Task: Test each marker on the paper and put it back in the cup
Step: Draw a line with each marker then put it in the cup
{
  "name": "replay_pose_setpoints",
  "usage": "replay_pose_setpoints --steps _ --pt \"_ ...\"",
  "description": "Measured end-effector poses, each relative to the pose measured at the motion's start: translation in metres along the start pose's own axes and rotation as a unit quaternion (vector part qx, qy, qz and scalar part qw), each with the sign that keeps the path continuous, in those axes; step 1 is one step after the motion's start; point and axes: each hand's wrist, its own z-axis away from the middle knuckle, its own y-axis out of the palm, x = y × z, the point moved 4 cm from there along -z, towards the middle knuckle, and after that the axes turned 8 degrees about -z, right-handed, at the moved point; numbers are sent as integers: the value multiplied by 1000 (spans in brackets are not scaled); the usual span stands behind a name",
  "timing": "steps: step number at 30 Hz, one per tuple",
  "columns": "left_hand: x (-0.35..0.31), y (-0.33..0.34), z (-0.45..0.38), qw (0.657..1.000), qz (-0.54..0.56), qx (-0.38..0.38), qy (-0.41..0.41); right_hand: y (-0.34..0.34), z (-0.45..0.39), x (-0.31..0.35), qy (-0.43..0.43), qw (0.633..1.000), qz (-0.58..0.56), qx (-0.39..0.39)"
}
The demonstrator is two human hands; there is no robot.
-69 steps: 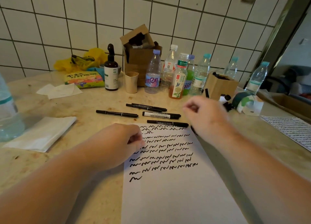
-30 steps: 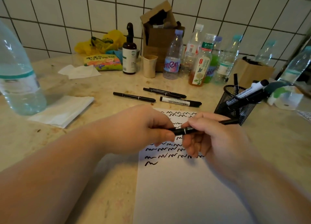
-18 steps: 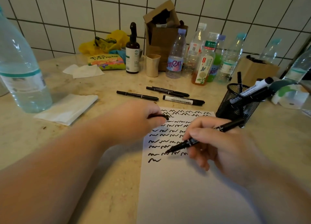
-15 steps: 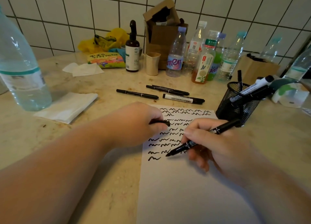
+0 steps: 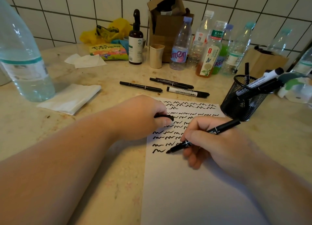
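Note:
A white sheet of paper (image 5: 194, 182) lies on the counter, its upper part covered with rows of black squiggles. My right hand (image 5: 217, 143) grips an uncapped black marker (image 5: 219, 130), and its tip touches the paper just right of the lowest squiggle. My left hand (image 5: 143, 118) rests on the paper's left edge and pinches the black cap (image 5: 166, 117). A black mesh cup (image 5: 243, 103) stands at the paper's far right corner with several markers in it. Loose markers lie beyond the paper: a thin black marker (image 5: 141, 86), a pair of thin pens (image 5: 172, 83) and a whiteboard marker (image 5: 187, 92).
A big water bottle (image 5: 22, 56) stands at the left beside a folded tissue (image 5: 70, 98). Along the tiled wall are a cardboard box (image 5: 166, 24), a brown pump bottle (image 5: 135, 39), a beige cup (image 5: 156, 56), several drink bottles (image 5: 209, 56) and a snack packet (image 5: 108, 51).
My hands pulled the cap off the marker. My right hand then brought the tip down to the paper beside the last squiggle, while my left kept the cap.

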Motion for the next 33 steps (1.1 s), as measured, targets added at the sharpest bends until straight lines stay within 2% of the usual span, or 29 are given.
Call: replay_pose_setpoints --steps 11,20,28,33 --pt "0 -1 1 1000 7 2 2 -10 -1 -2 11 998 9 -53" --pt "-3 -5 6 999 26 2 20 -36 -8 3 -54 983 -32 -173" --pt "-7 -7 6 999 52 7 14 -37 -12 4 -68 980 -119 -143" --pt "-8 -9 8 996 83 -7 21 -36 -13 0 -56 983 -122 -128"
